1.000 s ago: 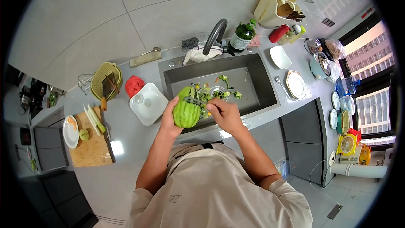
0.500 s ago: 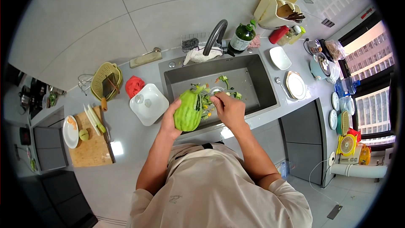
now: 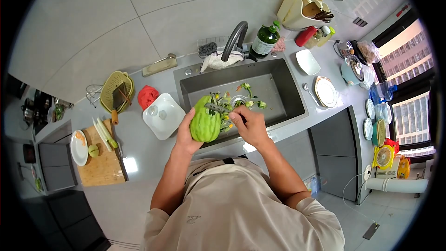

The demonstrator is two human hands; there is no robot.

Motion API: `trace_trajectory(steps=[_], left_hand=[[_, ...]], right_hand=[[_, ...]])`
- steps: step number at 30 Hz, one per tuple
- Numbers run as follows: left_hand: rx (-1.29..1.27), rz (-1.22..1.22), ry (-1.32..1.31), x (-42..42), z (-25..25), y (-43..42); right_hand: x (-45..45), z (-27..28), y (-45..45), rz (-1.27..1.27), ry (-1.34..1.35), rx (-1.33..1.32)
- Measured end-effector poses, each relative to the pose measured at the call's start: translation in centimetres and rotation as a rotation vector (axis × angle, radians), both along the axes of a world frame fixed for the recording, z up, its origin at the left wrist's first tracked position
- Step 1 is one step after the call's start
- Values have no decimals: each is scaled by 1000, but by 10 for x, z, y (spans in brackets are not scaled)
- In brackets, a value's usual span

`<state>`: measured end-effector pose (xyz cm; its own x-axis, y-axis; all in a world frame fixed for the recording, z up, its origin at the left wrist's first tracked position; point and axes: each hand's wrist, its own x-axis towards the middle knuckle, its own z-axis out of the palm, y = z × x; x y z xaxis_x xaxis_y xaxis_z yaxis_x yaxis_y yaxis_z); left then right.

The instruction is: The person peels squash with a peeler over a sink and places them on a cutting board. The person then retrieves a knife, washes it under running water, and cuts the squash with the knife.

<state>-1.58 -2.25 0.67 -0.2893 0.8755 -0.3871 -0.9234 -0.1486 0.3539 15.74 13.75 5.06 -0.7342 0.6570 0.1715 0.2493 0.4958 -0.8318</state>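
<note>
My left hand (image 3: 186,135) is wrapped round the left side of a large light-green ribbed vegetable (image 3: 205,123), held over the near left edge of the sink (image 3: 278,107). In my right hand (image 3: 251,124) is a peeler (image 3: 217,108), its head against the upper part of the vegetable, where a dark green patch of skin shows. Green peelings and scraps (image 3: 251,103) lie in the sink around the drain, partly hidden behind the vegetable and my hands.
Left of the sink are a white square dish (image 3: 163,123), a red bag (image 3: 147,96), a yellow-green basket (image 3: 111,88) and a cutting board (image 3: 104,172). The black faucet (image 3: 235,39) arches over the sink's back edge. A white bowl (image 3: 308,62) stands to the right.
The peeler first moved off to the right as the vegetable tilted, and now rests on its upper part again. The vegetable has turned slightly in my left hand.
</note>
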Motion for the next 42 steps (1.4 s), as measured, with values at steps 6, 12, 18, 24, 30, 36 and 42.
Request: trace_trajectory(steps=[6,12,18,24,30,36,42], left_hand=[[-15,-11,-25,0,9,0],[17,-22,-38,-1,-4,-3],[65,-66,-28,0,-10,-5],[12,-52,-1,-2,-5,-2],[-13,3,-5,0,7,2],[-33,7,5,2,12,3],[-29,3,25,0,10,2]], right_hand=[[-4,5,-5,86,62,314],[-7,2,-2,-2,25,382],[-11,-9,10,-181,-15,382],[-3,-4,15,-188,-61,170],[-1,6,2,25,45,137],[-4,9,-2,127,77,333],[-8,9,-2,75,69,379]])
